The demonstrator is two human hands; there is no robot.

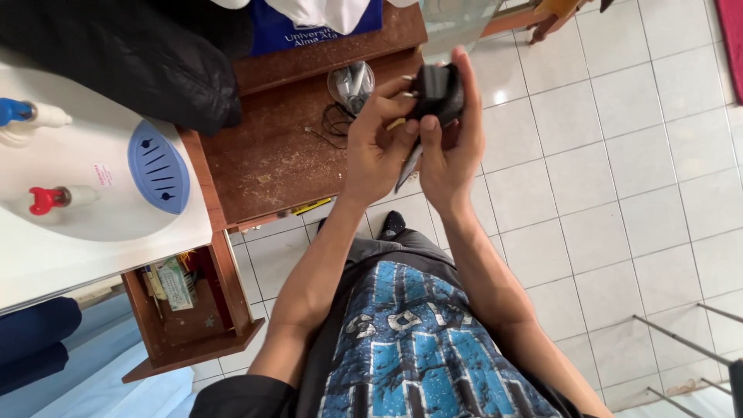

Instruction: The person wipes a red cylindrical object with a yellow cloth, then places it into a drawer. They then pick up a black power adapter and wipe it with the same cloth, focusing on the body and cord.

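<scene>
Both of my hands are raised in front of me over the edge of a wooden table. My right hand (453,151) wraps around a small black device (439,91), fingers curled over its top. My left hand (377,147) meets it from the left, fingertips pinching the device's left side. A thin dark grey blade-like piece (409,166) hangs down between my two palms. Which hand carries that piece I cannot tell.
A worn brown wooden table (271,155) holds a glass jar (350,83) and a black cable (334,124). A white water dispenser (93,193) with blue and red taps stands at the left, black cloth (131,54) behind it. White tiled floor (619,193) lies to the right.
</scene>
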